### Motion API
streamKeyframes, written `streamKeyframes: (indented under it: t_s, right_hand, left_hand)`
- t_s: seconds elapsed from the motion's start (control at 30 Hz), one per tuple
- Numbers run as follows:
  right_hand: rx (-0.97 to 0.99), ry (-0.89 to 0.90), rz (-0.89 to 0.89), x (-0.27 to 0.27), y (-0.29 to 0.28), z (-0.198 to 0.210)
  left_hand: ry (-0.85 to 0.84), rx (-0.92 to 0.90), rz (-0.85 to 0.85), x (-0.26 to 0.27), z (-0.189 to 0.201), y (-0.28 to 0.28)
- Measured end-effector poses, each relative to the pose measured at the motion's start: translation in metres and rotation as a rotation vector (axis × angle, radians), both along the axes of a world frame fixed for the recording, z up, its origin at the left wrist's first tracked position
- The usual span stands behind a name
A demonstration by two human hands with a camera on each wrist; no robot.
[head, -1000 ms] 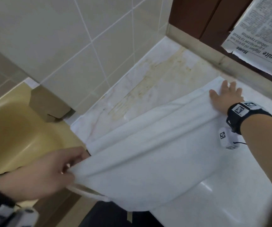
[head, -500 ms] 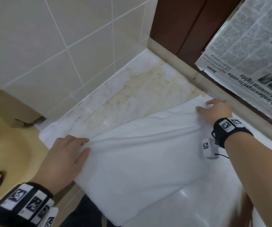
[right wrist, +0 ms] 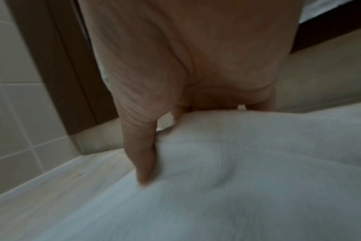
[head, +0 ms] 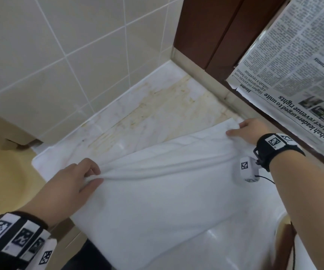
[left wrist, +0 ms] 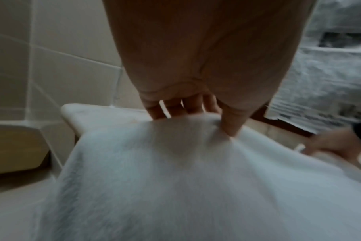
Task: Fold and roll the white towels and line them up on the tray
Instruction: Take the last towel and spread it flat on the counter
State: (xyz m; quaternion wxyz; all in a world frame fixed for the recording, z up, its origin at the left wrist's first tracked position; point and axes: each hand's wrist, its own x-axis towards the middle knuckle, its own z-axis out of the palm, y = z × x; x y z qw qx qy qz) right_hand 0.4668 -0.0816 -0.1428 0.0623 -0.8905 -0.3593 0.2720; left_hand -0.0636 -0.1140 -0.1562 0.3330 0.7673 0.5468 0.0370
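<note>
On marble counter [head: 157,117], left hand [head: 69,184] and right hand [head: 248,131] each pinch the white towel [head: 167,201].

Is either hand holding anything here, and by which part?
Both hold the white towel by its far edge: the left hand pinches the left end, the right hand grips the right corner.

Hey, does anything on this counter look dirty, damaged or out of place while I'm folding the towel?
Yes. The marble counter has yellowish-brown stains just beyond the white towel, towards the tiled wall. The towel's near edge overhangs the counter front. A newspaper with a torn lower corner hangs over the dark wood panel at right.
</note>
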Motion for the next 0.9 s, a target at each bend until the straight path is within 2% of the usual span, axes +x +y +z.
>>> streamKeyframes:
  t_s: [0.2,0.37,0.5,0.7,0.9]
  right_hand:
    - [0.012,0.192,-0.03,0.015,-0.007,0.005]
    - [0.072,0.128,0.036,0.02,-0.012,0.0]
    - [0.113,0.076,0.026,0.013,-0.007,-0.008]
    - [0.048,-0.047,0.024,0.001,0.008,-0.02]
    - [-0.022,-0.098,-0.014,-0.001,0.015,-0.024]
  left_hand:
    - [0.026,-0.208,0.084,-0.008,0.003,0.013]
    - [-0.058,-0.234,0.111,-0.014,0.008,0.007]
    - [-0.043,-0.15,0.229,-0.009,0.006,0.003]
    - [0.015,0.049,0.193,-0.005,-0.022,0.0]
    - [0.078,0.114,0.376,0.006,-0.036,-0.005]
